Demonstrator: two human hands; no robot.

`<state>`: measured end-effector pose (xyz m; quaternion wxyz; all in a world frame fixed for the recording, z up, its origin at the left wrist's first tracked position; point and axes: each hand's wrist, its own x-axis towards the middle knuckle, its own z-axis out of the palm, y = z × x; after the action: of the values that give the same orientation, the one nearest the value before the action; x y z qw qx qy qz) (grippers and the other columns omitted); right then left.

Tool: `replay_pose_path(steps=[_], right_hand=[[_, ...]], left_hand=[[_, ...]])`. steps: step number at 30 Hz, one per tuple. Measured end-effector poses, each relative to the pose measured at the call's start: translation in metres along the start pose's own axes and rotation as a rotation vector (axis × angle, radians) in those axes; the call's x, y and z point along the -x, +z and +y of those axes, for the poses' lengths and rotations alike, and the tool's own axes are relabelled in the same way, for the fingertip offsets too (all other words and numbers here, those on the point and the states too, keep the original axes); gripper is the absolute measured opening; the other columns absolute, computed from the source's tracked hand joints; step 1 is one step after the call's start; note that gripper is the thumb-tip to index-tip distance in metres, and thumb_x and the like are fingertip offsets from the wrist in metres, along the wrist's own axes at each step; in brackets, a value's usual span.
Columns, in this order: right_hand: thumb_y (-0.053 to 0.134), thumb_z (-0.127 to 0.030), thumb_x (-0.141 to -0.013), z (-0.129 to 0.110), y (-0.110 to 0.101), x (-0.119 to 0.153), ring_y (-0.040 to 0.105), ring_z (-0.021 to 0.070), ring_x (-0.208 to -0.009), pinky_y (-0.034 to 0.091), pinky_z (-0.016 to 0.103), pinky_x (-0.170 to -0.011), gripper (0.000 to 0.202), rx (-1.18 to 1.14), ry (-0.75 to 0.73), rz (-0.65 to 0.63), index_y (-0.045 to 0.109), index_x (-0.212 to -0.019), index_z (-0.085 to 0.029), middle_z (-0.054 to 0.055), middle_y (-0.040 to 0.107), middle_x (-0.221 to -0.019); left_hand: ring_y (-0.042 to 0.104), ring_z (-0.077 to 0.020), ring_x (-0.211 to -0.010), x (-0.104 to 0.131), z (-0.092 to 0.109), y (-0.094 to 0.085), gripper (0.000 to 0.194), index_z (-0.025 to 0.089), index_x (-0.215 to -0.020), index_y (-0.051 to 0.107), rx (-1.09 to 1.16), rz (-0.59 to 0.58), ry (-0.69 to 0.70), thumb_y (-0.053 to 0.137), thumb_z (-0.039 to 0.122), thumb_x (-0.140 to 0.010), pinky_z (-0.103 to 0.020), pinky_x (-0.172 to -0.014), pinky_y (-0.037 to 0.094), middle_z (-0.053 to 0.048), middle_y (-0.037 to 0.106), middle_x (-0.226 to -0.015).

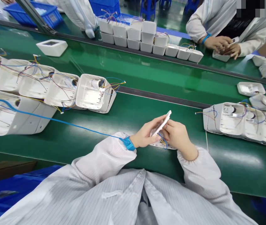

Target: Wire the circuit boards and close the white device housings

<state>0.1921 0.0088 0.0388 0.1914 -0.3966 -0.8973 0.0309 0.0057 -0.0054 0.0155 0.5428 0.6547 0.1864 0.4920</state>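
Note:
A thin white plastic cover (163,123) is gripped in my left hand (143,135), tilted up with its edge toward me. My right hand (178,135) is closed, its fingertips bunched against the cover's inner side; what they pinch is hidden. Blue and yellow wires (164,143) hang between both hands. Under them lies a white plastic part (156,144) on the green bench, mostly covered by my hands. A blue wrist strap (127,143) with a blue cord circles my left wrist.
White housings with wires stand in rows at left (92,90) and right (232,120). A dark rail (161,99) crosses the green bench (114,125). Across it, more housings (133,33) are stacked; a co-worker's hands (224,45) handle one. A white unit (52,47) lies at far left.

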Motion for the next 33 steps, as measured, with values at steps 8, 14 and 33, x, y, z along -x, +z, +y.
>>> replay_pose_path(steps=[8,14,33], right_hand=[[0.067,-0.028,-0.088,0.024,-0.015,0.003,0.064,0.0195,-0.083,0.047,0.031,-0.071,0.011,-0.142,0.400,-0.250,0.070,-0.097,-0.021,0.003,0.069,-0.092],[0.066,-0.026,-0.088,0.020,-0.020,0.000,0.065,0.0228,-0.091,0.049,0.034,-0.078,0.015,-0.196,0.405,-0.211,0.069,-0.101,-0.020,0.006,0.070,-0.096],[0.062,-0.034,-0.093,0.015,-0.029,0.005,0.062,0.0116,-0.071,0.053,0.026,-0.063,0.017,-0.737,0.062,-0.202,0.076,-0.095,-0.024,0.003,0.064,-0.092]], left_hand=[[0.041,-0.0338,-0.135,0.004,-0.011,0.001,0.082,0.024,-0.150,0.029,0.063,0.104,-0.013,0.069,0.050,-0.083,-0.050,-0.115,0.032,-0.016,0.038,-0.149],[0.048,-0.0317,-0.128,0.006,-0.013,-0.001,0.083,0.025,-0.151,0.028,0.061,0.089,-0.037,0.069,0.049,-0.083,-0.051,-0.113,0.035,-0.016,0.040,-0.146],[0.050,-0.0330,-0.129,0.002,-0.008,-0.006,0.083,0.025,-0.151,0.027,-0.027,0.044,-0.071,0.065,0.056,-0.084,-0.051,-0.111,0.040,-0.016,0.042,-0.147]])
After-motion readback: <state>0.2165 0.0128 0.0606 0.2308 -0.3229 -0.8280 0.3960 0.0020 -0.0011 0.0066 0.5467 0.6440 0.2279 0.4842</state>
